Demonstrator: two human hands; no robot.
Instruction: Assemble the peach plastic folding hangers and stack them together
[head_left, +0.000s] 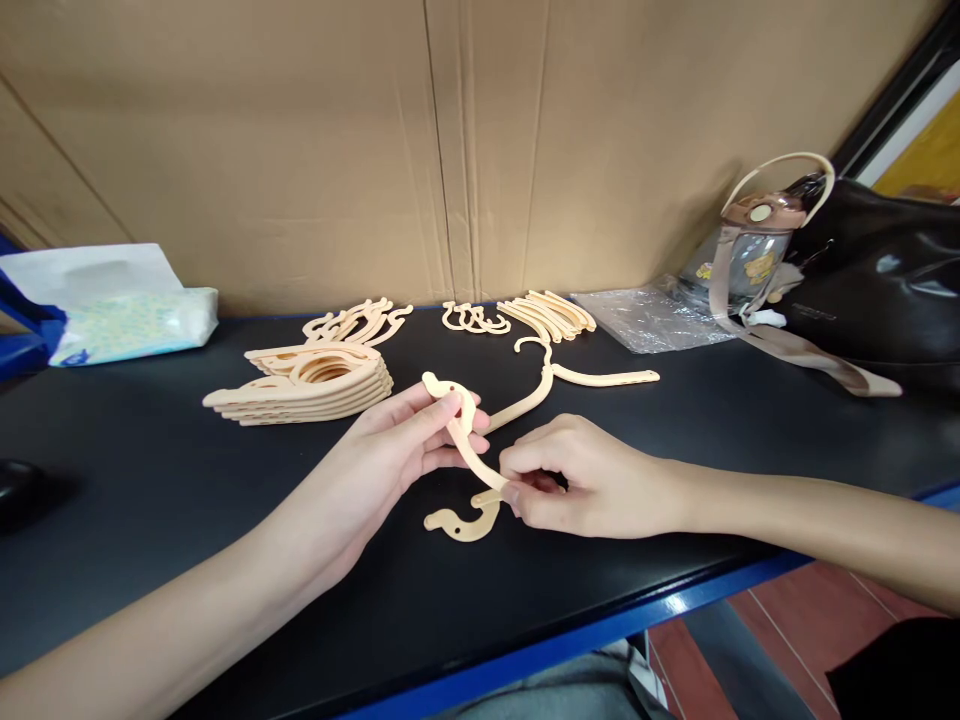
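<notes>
Between my two hands is a cream plastic piece, curved and slender, joined or overlapping at its upper end with a hooked part. My left hand pinches that upper end between thumb and fingers. Fingers of my right hand are closed on the lower end, hiding its tip. Just under my hands, a loose curved piece lies on the black table, partly covered by my right fingers. Behind them rests a hanger-like assembly with a hook and two arms, its left arm running behind my left fingertips.
Stacked cream frames sit at the left, with piles of small hooks and slender arms at the back. A tissue pack, mouse, plastic bag, bottle and black bag surround them.
</notes>
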